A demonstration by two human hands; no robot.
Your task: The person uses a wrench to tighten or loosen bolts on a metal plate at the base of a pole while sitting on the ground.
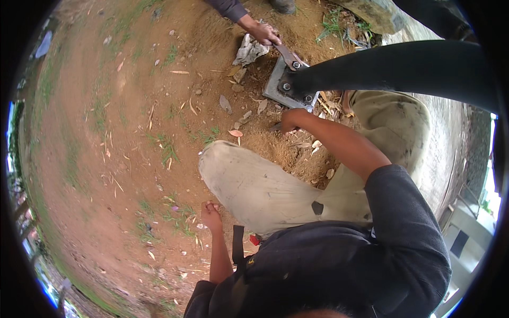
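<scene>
My right hand is closed just in front of the near corner of a grey metal base plate. A short dark metal piece pokes out of its fingers; most of it is hidden, so its kind does not show. My left hand is low on the left beside my thigh, fingers curled, and what it holds, if anything, is hidden. A black post rises from the plate, with several bolts and nuts around its foot. Across from me, a co-worker's hand holds a wrench at the far nut.
My bent knees flank the work spot. A crumpled pale sack or paper lies by the plate. Brown soil with dry leaves and grass tufts spreads left. A stone block and a concrete strip border the far and right sides.
</scene>
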